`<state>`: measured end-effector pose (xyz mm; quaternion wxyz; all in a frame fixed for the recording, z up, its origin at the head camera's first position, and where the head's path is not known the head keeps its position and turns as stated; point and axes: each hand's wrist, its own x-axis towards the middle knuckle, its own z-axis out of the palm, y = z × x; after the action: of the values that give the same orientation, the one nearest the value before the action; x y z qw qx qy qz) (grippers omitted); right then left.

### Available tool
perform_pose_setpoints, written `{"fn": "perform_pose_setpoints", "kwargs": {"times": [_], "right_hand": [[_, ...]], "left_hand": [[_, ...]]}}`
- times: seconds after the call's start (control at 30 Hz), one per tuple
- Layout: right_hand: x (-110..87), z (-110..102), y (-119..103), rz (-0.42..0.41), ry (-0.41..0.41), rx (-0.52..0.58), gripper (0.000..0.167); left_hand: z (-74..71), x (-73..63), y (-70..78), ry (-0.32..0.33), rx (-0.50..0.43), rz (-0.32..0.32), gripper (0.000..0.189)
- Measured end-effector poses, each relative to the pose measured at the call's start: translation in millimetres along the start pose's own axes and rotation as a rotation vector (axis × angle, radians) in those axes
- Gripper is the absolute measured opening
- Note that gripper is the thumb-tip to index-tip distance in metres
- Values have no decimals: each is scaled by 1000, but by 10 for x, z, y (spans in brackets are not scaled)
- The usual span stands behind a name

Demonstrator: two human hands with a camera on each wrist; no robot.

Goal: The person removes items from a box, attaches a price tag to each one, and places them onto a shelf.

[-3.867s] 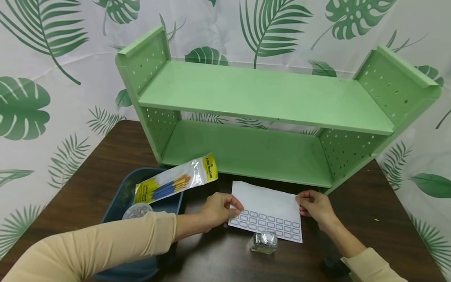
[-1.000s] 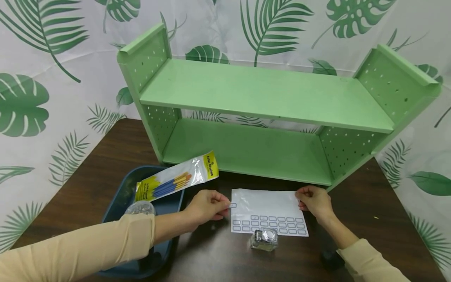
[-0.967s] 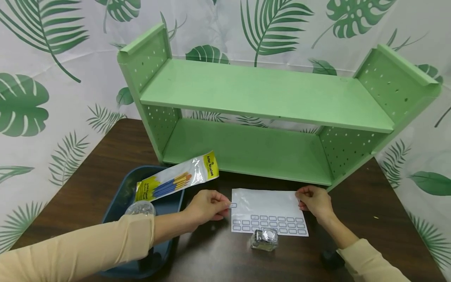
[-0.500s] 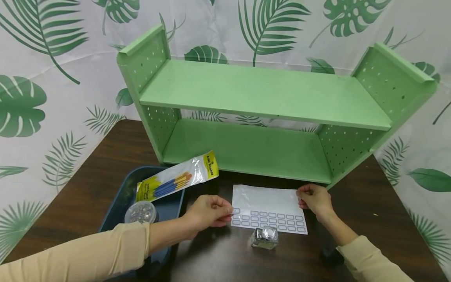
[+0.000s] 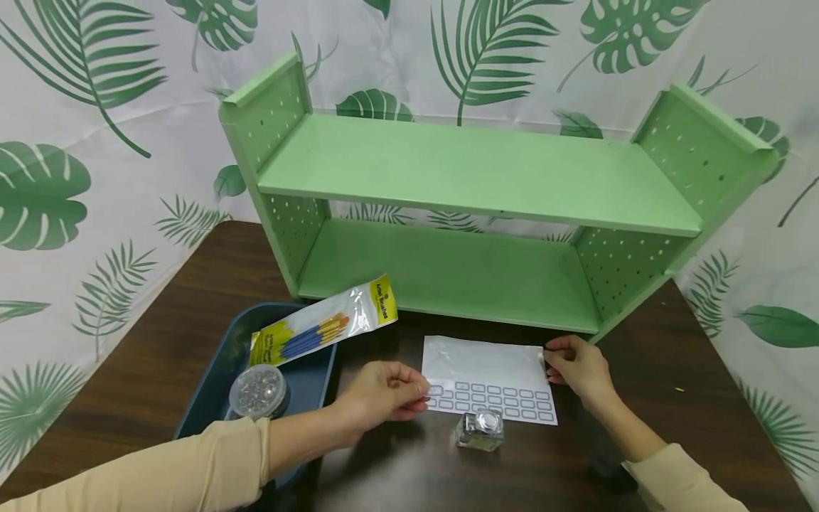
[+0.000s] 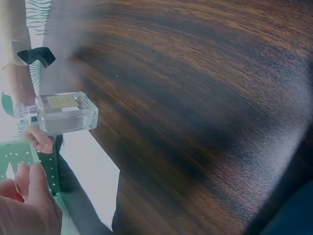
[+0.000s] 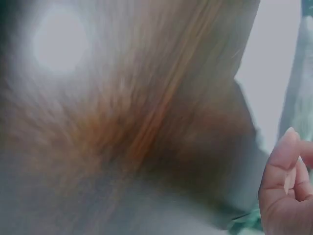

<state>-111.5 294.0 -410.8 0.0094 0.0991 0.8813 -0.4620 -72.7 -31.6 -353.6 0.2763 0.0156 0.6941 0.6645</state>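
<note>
Label sheet (image 5: 484, 359) on the surface (image 5: 665, 355), behind the glass bottle (image 5: 480, 432): likely light, easily creased, best held by edges. Left hand (image 5: 384, 395) pinches one label (image 5: 436, 390); right hand (image 5: 581, 368), the sheet's edge.

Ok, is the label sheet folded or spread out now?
Spread out: in the head view, the label sheet shows its blank upper area and rows of outlined labels, with no fold visible.
</note>
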Motion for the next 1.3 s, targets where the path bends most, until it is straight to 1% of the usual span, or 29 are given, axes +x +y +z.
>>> {"fn": "perform_pose_setpoints", "kwargs": {"times": [0.07,0.13,0.2,0.27,0.33,0.4,0.57,0.67,0.83,1.0,1.13,1.3], "right_hand": [[-95,-5,-64,-59,24,-25,23],[-215,10,-164,-141,55,-32,18],[-344,43,-282,-234,88,-21,13],[-470,81,-404,-320,103,8,8],[-585,123,-511,-388,90,53,6],[-689,166,-601,-423,58,99,5],[-892,282,-730,-450,-23,171,8],[-978,344,-763,-472,-48,210,11],[-1068,392,-789,-504,-48,234,16],[-1116,397,-783,-481,-37,219,16],[-1150,396,-759,-464,-30,190,17],[-1212,397,-702,-514,-29,178,17]], "left_hand": [[23,-8,-1,-8,-7,13,16],[50,-17,4,-17,-16,26,17],[80,-26,10,-25,-22,40,17],[114,-31,18,-31,-29,54,17],[152,-33,25,-34,-40,68,17],[191,-31,29,-37,-51,79,17],[289,-23,32,-43,-73,91,18],[341,-23,32,-51,-78,99,19],[400,-23,29,-60,-71,120,17],[430,-25,37,-66,-73,124,14],[442,-38,21,-75,-24,152,14],[460,-52,-23,-106,75,209,12]]}}
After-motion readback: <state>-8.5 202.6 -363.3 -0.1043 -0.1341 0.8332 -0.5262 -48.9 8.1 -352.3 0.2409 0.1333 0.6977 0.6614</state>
